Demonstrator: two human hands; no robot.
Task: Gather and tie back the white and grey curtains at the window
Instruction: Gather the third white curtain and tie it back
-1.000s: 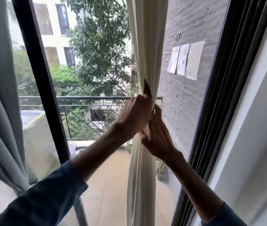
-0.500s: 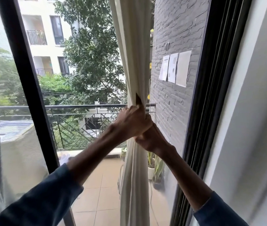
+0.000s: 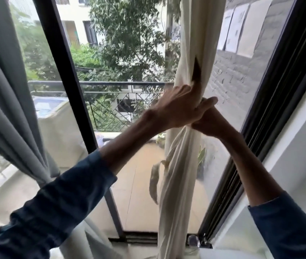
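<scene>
The white curtain [image 3: 195, 34] hangs bunched into a narrow column right of centre, pinched tight at mid-height. My left hand [image 3: 176, 107] grips the bunch from the left, fingers wrapped round the fabric. My right hand [image 3: 209, 118] holds it from the right, just below and partly behind the left hand, thumb stretched across. Below the hands the cloth twists and hangs loose to the sill. The grey curtain [image 3: 4, 94] hangs at the far left, drawn in low down, touched by neither hand. No tie-back band is visible.
A black window mullion [image 3: 62, 90] stands between the two curtains. The black sliding frame [image 3: 271, 101] runs diagonally at the right beside a white wall [image 3: 301, 150]. Outside are a balcony railing [image 3: 101, 85], trees and a grey brick wall with papers [image 3: 241, 34].
The view has tipped down and swung left, showing more of the grey curtain and the sill. Both hands stay clamped on the white curtain, whose lower part now looks more twisted.
</scene>
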